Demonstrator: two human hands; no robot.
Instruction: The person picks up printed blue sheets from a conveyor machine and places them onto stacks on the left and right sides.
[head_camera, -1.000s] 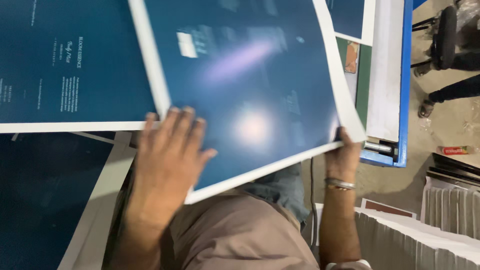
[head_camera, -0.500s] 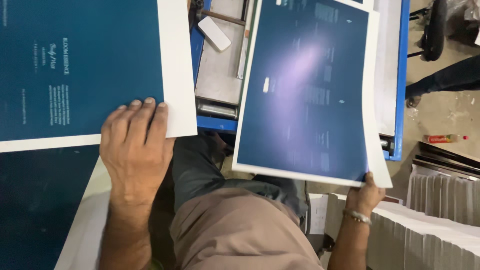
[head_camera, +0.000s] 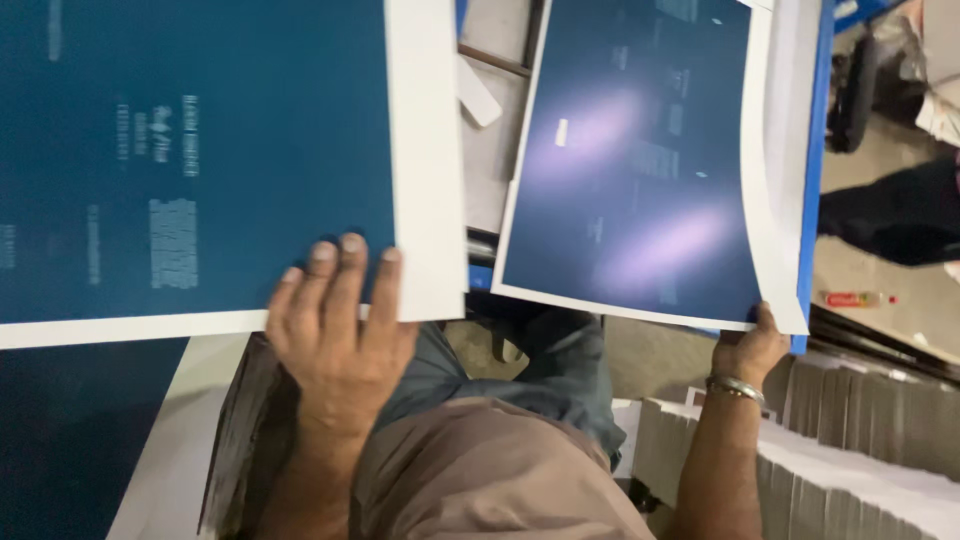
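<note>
View from the head camera, looking down past the person's lap. The left hand (head_camera: 335, 330), at lower centre-left of the frame, lies flat with its fingers (head_camera: 350, 275) extended and close together, pressing on the lower right corner of a large dark-blue printed sheet (head_camera: 200, 150) with a white margin. This sheet fills the upper left of the frame and rests on a stack of similar sheets (head_camera: 60, 440) visible at lower left.

The right hand (head_camera: 750, 350), at lower right and wearing a metal bangle (head_camera: 735, 385) at the wrist, pinches the lower right corner of a second dark-blue sheet (head_camera: 640, 170). That sheet occupies the upper centre-right, is held up clear of the first one, and curls slightly along its right edge; light glare falls across its surface.

Between the two sheets a grey machine bed (head_camera: 495, 160) shows, and a blue frame edge (head_camera: 815, 150) runs beside the lifted sheet's right side. A stack of white paper edges (head_camera: 850, 470) stands at lower right. On the floor at right lies a small red-capped tube (head_camera: 855, 298).
</note>
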